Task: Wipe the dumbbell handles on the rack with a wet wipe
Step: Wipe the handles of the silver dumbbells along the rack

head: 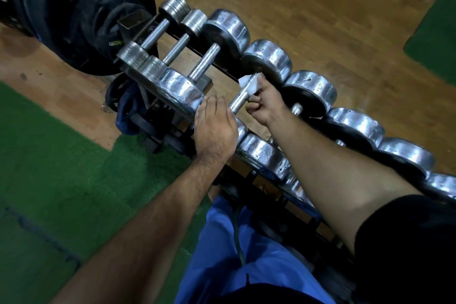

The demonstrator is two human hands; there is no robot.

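Our right hand (265, 103) grips the wet wipe (249, 84) around the fourth handle (243, 97) from the rack's (217, 64) far end. Our left hand (214, 128) rests flat on that dumbbell's near head, fingers straight. We judge several handles remain.

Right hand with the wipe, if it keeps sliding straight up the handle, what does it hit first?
Most likely the chrome weight head at the handle's far end; the right hand and wet wipe are already close to it.
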